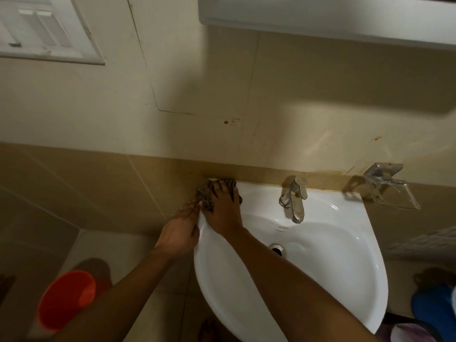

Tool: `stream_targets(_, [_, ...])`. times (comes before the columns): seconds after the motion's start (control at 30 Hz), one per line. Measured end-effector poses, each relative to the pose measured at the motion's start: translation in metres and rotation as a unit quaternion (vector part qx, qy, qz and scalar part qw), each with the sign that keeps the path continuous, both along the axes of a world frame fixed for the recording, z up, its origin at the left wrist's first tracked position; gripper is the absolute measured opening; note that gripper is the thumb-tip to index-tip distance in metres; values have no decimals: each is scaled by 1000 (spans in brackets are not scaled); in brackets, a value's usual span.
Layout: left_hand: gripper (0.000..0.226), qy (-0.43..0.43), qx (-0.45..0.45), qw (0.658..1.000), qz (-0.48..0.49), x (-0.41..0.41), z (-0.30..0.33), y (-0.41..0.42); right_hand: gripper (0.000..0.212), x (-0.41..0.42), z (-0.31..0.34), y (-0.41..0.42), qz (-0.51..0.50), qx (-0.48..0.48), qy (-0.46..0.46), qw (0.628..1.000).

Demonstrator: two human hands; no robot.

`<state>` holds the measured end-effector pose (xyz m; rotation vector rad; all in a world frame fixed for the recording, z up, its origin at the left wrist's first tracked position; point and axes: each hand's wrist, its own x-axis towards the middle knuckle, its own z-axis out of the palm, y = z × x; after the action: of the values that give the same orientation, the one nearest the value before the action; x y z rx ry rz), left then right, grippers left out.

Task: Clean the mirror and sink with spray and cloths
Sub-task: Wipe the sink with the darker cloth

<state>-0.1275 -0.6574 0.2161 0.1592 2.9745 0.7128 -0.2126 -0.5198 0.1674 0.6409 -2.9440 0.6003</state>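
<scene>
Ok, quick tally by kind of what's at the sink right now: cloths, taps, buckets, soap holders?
Cloths: 1, dark patterned cloth under the right hand on the sink rim
Taps: 1, metal tap
Buckets: 1, orange bucket
Soap holders: 1, clear wall soap holder
Total: 4

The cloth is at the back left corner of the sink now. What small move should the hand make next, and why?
Probably slide the cloth rightward along the back ledge of the sink toward the faucet. The right hand presses it flat at the far left corner by the wall, so that ledge lies next in line. The left hand rests on the left rim, seemingly steadying.
</scene>
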Motion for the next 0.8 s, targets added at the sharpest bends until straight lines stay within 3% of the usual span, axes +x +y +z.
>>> stream_targets(0.1, [39,63,4,996,65,4,5,-9,55,13,-1,-6,52,3,-9,999])
stream_targets(0.17, [28,52,-10,994,100,4,5,-16,52,33,-4,-6,70,-11,-13,997])
stream_targets(0.4, [32,-6,2,989,148,-6,4,-19,73,107,-6,0,124,-71,-99,985])
stream_targets(0.67, [31,-5,9,988,153,0,3,-17,71,74,3,-13,-3,-34,-116,993])
stream_targets(0.8, [35,-20,13,985,168,13,0,-20,83,86,-2,-18,-19,-14,-127,992])
